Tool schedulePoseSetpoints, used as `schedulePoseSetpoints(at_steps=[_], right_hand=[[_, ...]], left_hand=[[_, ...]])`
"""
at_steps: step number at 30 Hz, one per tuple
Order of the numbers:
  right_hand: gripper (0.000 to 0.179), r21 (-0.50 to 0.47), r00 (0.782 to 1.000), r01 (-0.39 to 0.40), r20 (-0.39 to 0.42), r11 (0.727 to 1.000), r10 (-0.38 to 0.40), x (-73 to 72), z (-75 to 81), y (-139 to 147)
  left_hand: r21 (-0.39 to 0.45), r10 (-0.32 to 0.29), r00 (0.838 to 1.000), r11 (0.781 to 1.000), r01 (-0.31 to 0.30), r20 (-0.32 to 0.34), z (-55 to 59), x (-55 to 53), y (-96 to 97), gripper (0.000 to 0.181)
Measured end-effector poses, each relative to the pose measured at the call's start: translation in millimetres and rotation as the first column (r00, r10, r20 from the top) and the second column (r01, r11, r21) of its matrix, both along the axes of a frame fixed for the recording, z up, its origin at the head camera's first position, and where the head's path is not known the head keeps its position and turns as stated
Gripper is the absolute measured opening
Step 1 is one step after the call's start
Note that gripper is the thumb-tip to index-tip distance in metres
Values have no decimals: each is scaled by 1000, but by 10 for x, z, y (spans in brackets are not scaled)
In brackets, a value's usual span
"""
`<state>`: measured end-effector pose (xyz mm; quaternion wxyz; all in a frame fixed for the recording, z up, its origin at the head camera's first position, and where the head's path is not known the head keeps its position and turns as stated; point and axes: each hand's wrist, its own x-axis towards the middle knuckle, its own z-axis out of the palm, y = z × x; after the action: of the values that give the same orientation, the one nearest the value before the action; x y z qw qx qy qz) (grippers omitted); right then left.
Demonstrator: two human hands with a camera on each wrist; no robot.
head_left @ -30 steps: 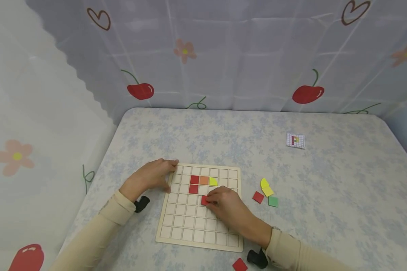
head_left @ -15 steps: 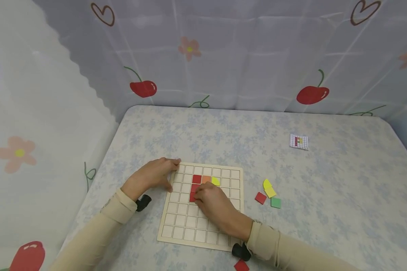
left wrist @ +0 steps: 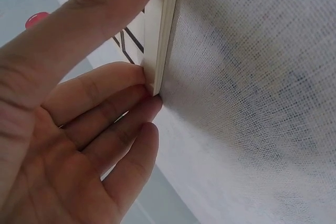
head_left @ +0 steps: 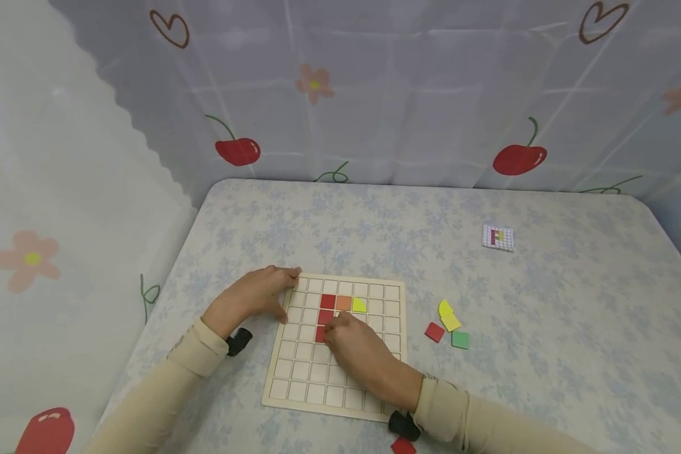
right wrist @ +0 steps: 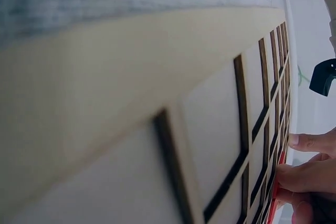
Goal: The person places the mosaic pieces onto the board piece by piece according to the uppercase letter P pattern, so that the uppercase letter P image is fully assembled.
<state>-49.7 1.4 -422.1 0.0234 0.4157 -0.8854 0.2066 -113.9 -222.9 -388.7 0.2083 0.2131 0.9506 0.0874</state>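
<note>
A wooden grid board (head_left: pixel 301 386) lies on the table before me. My left hand (head_left: pixel 255 296) rests at its upper left corner, thumb and fingertips touching the edge; the left wrist view shows the thumb along the rim (left wrist: pixel 155 51). My right hand (head_left: pixel 366 359) is over the board's middle, its fingertips on a red square tile (head_left: pixel 320 334) in the third row and partly covering it. Two more red tiles (head_left: pixel 327 302) line up above that one. Beside the top one sit an orange tile (head_left: pixel 343 303) and a yellow quarter-round tile (head_left: pixel 359 305).
Right of the board lie a loose red tile (head_left: pixel 434 332), a green tile (head_left: pixel 460 340) and two yellow pieces (head_left: pixel 449 321). Another red tile (head_left: pixel 403 446) is by the right wrist at the near edge. A small pattern card (head_left: pixel 497 238) lies farther back.
My right hand has moved left with the red tile, which now sits in the cell under the other two red tiles. The left hand stays at the board's corner.
</note>
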Motion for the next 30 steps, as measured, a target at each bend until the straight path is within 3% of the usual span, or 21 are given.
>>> schedulePoseSetpoints(at_steps=[6,13,17,23,30], right_hand=[[15,-28,1000,-23,8,999,23,35,6,58],[13,-106,986,8,167,994,10,98,10,237],[12,-158,972,88,230,983,-50,115,-19,423],[14,-190,958,220,228,957,-175,133,-27,738],[23,-116,899,397,248,910,-361,133,-57,1127]], left_hand=[[13,-2,1000,1000,2,-4,-5,7,7,71],[11,-7,1000,1000,7,1,3,13,9,70],[19,-7,1000,1000,7,-3,-6,14,-5,70],[31,-9,1000,999,9,7,-2,11,-8,68],[17,-9,1000,1000,9,0,16,13,-2,68]])
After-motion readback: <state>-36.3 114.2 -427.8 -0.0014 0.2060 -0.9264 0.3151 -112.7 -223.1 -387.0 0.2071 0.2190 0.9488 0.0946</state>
